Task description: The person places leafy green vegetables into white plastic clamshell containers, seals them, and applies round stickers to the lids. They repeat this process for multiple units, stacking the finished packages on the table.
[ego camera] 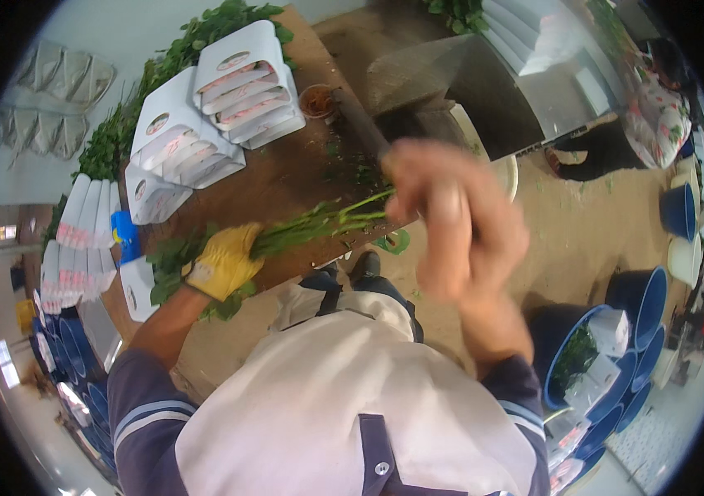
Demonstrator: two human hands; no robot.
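My left hand [222, 261], in a yellow work glove, grips a bunch of green stems [308, 230] over the edge of a brown wooden table [284, 180]. Leaves [172, 263] spread on the glove's far side, towards a white wrapper [138, 290] that lies at the left. The cut ends of the stems point right, towards my right hand. My bare right hand [460, 217] is raised above the table edge and blurred by motion. From its fist a long, dark blade [361, 121], apparently a knife, points up and left. The handle is hidden in the fingers.
White-wrapped flower bunches [240, 80] are stacked at the back of the table, leafy stems behind them. A blue tool [124, 237] and a round container [316, 102] sit on it. Blue buckets [637, 304] stand right. A person [659, 118] is at the far right.
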